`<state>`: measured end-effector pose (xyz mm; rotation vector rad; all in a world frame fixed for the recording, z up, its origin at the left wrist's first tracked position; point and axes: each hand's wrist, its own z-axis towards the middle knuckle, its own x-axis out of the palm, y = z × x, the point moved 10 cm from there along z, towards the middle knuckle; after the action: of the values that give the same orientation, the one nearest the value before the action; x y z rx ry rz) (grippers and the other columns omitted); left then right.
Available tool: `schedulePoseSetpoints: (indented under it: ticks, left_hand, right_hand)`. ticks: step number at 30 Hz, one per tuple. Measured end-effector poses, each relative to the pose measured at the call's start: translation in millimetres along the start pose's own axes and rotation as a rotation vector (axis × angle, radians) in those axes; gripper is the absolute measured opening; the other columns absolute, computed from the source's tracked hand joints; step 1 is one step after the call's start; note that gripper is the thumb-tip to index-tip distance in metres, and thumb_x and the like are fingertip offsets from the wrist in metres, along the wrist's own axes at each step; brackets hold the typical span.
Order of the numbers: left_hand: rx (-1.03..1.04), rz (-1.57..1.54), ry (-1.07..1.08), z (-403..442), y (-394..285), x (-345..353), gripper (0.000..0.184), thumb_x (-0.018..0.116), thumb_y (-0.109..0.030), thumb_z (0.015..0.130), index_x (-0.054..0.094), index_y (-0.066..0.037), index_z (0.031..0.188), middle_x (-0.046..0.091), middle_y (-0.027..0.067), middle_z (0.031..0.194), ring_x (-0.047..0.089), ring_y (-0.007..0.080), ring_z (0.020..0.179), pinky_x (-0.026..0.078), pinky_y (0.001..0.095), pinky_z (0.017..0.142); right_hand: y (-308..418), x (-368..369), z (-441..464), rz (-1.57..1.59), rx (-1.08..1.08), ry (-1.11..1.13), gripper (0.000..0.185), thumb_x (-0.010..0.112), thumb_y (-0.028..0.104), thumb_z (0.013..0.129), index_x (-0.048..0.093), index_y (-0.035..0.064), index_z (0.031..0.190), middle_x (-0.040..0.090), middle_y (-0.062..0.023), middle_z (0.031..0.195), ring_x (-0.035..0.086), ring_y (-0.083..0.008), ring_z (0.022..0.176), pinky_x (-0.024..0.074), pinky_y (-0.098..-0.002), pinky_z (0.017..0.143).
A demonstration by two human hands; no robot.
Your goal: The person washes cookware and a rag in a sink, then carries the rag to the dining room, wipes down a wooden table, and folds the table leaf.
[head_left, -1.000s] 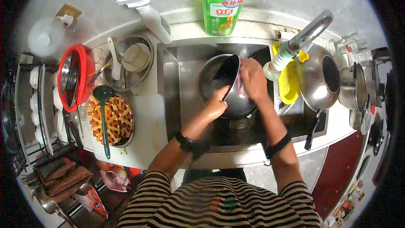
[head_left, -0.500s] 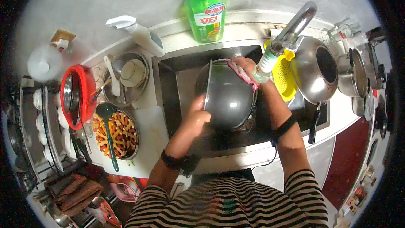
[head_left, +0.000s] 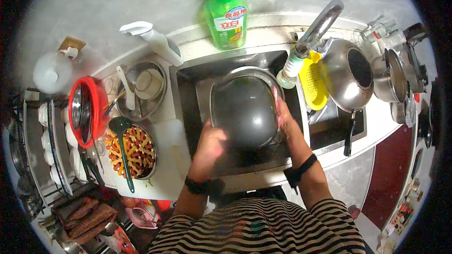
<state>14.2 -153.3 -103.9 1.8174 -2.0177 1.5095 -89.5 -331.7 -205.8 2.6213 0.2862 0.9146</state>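
A dark grey, rounded pot (head_left: 245, 110) is held tilted over the sink basin, its smooth outer side facing up. My left hand (head_left: 209, 143) grips its lower left edge, the thumb showing at the side. At the right edge, my right hand (head_left: 287, 121) presses a pink cloth (head_left: 276, 99) against the pot. Most of the cloth is hidden behind my fingers and the pot. A silvery rim shows behind the pot; I cannot tell whether it belongs to it. The faucet (head_left: 306, 44) hangs over the right of the sink (head_left: 188, 99).
A green soap bottle (head_left: 226, 23) and white spray bottle (head_left: 157, 42) stand behind the sink. At right are a yellow strainer (head_left: 314, 84), a wok (head_left: 346, 77) and pots. Left are a red basin (head_left: 96, 113), a dark green ladle (head_left: 123, 148) and a patterned round tray (head_left: 143, 153).
The pot has turned, its outer side now facing up more squarely. My right hand has slid with the cloth from the pot's top down its right side. My left hand has shifted slightly left and down.
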Motion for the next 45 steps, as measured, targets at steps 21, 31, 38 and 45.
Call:
schedulePoseSetpoints:
  ticks: [21,31,38,45]
  left_hand:
    - [0.383,1.239,0.32,7.5,52.4,79.3,0.039,0.054,-0.003,0.074,0.048,0.004,0.112,0.058,0.0247,0.093,0.056,0.04,0.088,0.045,0.0422,0.077]
    - [0.494,1.5,0.258,17.1,85.8,97.2,0.038,0.051,0.004,0.073,0.052,0.002,0.111,0.06,0.0262,0.08,0.059,0.0424,0.073,0.048,0.048,0.066]
    - [0.588,1.537,0.387,19.0,106.1,84.0,0.023,0.054,0.0,0.072,0.053,-0.005,0.095,0.061,0.0186,0.094,0.061,0.0362,0.086,0.05,0.0434,0.068]
    - [0.973,1.663,0.139,-11.9,-14.2,45.0,0.058,0.062,-0.006,0.063,0.047,-0.015,0.119,0.051,0.0107,0.114,0.047,0.0331,0.109,0.039,0.046,0.089]
  right_hand:
    - [68.0,41.1,-52.0,-0.767,-0.592,-0.049,0.041,0.034,0.026,0.095,0.037,0.005,0.13,0.05,-0.0175,0.117,0.053,-0.0232,0.1,0.0413,-0.0342,0.088]
    - [81.8,38.5,-69.8,-1.091,-0.714,-0.156,0.056,0.051,0.032,0.088,0.037,0.0021,0.133,0.035,-0.0205,0.137,0.03,-0.034,0.128,0.0232,-0.0384,0.106]
    - [70.2,-21.8,-41.5,-0.797,-0.698,-0.231,0.059,0.049,-0.013,0.063,0.049,-0.0013,0.121,0.059,-0.0109,0.108,0.056,-0.0204,0.099,0.04,-0.0295,0.092]
    - [59.0,-54.4,-17.2,-0.574,-0.616,-0.159,0.06,0.047,-0.015,0.066,0.047,0.0017,0.124,0.06,-0.0084,0.105,0.057,-0.0188,0.093,0.0444,-0.0291,0.084]
